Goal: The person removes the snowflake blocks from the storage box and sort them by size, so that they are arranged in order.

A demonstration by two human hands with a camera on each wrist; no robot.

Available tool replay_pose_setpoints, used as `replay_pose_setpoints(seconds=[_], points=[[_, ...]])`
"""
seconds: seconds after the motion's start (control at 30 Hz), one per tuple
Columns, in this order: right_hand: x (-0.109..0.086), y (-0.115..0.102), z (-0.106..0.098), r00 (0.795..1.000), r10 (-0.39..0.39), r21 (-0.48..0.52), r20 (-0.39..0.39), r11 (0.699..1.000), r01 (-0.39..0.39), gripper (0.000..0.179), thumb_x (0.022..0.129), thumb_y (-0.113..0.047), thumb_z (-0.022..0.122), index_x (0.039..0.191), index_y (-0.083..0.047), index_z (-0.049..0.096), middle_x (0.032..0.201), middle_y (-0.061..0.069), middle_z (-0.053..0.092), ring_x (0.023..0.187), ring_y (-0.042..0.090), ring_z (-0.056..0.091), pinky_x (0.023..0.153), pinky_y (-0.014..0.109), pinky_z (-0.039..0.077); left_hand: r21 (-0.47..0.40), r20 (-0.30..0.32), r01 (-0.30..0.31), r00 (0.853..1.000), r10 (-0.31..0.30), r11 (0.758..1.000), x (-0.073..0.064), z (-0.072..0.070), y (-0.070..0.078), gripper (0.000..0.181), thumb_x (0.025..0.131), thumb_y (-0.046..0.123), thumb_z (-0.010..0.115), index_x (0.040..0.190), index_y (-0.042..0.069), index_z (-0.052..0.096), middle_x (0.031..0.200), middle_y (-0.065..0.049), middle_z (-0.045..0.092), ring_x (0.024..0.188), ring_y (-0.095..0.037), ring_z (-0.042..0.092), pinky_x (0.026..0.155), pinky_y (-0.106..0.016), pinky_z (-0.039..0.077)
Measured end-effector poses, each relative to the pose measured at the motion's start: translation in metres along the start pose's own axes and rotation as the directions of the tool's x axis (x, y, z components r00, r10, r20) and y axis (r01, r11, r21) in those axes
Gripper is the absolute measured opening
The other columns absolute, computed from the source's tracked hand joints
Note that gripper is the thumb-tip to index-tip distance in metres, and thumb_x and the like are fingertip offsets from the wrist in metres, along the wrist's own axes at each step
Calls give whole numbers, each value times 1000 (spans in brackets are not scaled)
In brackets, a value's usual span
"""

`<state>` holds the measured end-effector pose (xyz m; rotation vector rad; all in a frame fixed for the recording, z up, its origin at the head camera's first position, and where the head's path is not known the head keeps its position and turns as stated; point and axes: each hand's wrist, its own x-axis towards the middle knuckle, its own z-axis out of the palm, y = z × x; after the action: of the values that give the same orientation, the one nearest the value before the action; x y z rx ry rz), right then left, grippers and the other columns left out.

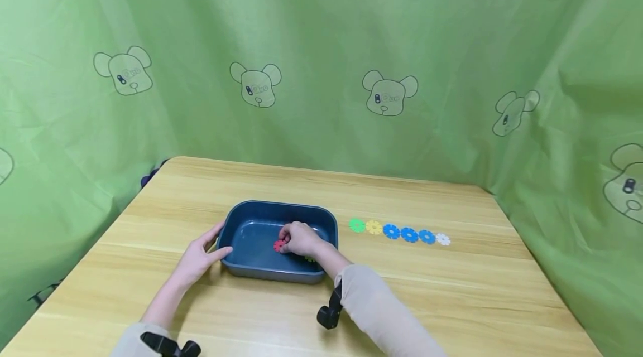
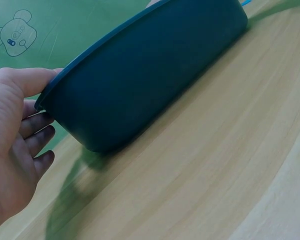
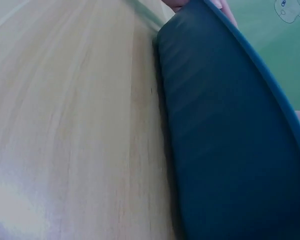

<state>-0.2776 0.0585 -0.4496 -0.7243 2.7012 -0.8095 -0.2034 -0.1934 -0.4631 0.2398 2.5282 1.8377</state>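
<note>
A dark blue rectangular tub (image 1: pixel 273 275) stands on the table. At its left end my left hand (image 1: pixel 197 259) holds the rim, thumb over the edge and the other fingers along the outside, as the left wrist view shows of the tub wall (image 2: pixel 140 80). Inside the tub, my right hand (image 1: pixel 303 240) pinches a red notched plastic disc (image 1: pixel 278 246), a snowflake-type building piece. Just under the right wrist a yellow-green piece (image 1: pixel 310 259) partly shows. In the right wrist view the tub's outer side (image 3: pixel 230 125) hides the right hand's fingertips.
Right of the tub a row of notched discs lies flat: green (image 1: pixel 357 225), yellow (image 1: pixel 374 227), several blue ones (image 1: pixel 409 235) and a white one (image 1: pixel 443 239). A wooden table (image 1: pixel 442 301) carries everything. Green curtains (image 1: pixel 321 139) with bear-head prints hang behind and beside it.
</note>
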Motion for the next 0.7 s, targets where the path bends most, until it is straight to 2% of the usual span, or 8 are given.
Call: replay_pose_setpoints(seconds=[0.23, 0.4, 0.53, 0.7], points=[[-1, 0, 1, 1000, 8, 14, -6, 1000, -8, 19, 75, -12, 77, 82, -11, 59, 68, -3, 53, 64, 11, 48, 58, 22, 40, 9, -4, -15, 1000, 16, 1000, 0, 0, -2, 66, 87, 11, 64, 142, -3, 31, 146, -24, 27, 133, -43, 22, 108, -54, 18], [-4, -1, -1, 998, -2, 57, -57, 998, 5, 11, 79, -4, 70, 80, -10, 60, 65, -4, 55, 59, 9, 49, 56, 21, 40, 7, -7, -13, 1000, 13, 1000, 0, 1, -3, 66, 87, 11, 64, 142, -3, 31, 146, -24, 27, 133, -43, 22, 108, -54, 18], [-6, -2, -5, 996, -2, 143, -88, 990, 14, 8, 81, 2, 65, 80, -6, 62, 66, -2, 57, 56, 9, 50, 51, 20, 44, -1, -6, -10, 1000, 10, 1000, 0, 1, -3, 67, 87, 11, 64, 142, -3, 30, 146, -25, 27, 134, -43, 21, 108, -53, 19], [-8, -2, -13, 995, 34, 269, -98, 963, -7, 4, 82, 2, 64, 83, -2, 62, 68, 2, 57, 53, 11, 54, 49, 22, 50, -2, 0, 0, 1000, 0, 1000, 0, 0, -3, 68, 87, 12, 64, 143, -3, 29, 147, -25, 25, 134, -43, 21, 108, -52, 19]])
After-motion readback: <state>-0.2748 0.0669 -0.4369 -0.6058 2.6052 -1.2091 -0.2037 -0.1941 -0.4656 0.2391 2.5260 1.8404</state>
